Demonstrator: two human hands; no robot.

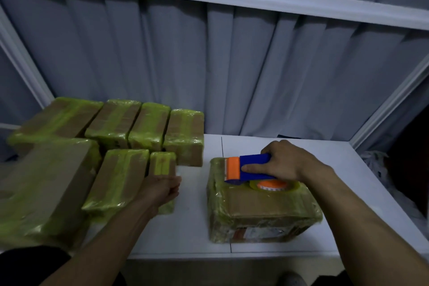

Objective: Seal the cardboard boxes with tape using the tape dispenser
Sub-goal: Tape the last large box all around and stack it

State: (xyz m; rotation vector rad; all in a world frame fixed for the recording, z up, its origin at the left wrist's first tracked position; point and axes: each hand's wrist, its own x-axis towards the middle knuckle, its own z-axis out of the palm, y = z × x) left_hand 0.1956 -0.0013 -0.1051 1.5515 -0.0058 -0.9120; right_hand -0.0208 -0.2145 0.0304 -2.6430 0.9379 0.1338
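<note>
**Right hand wrapped round the dispenser, left hand blurred**

Fingers and thumb of my right hand (285, 162) curl round the blue handle of the tape dispenser (253, 167). It rests on top of the cardboard box (262, 211) at the right of the white table (190, 227), with its orange end toward the far edge and the tape roll (276, 185) below my palm. My left hand (162, 189) is at the narrow box (162, 165) in the taped group (148, 123) on the left. Blur hides whether its curled fingers hold that box or only touch it, so I cannot tell.

My worry is that nothing steadies the box under the dispenser, because my other hand is well apart from it. If I drag the tape one-handed, I expect the box could slide or turn on the smooth table, and the strip would wrinkle or wander off the seam. The glossy wrap already on it may also let the dispenser skid.
</note>
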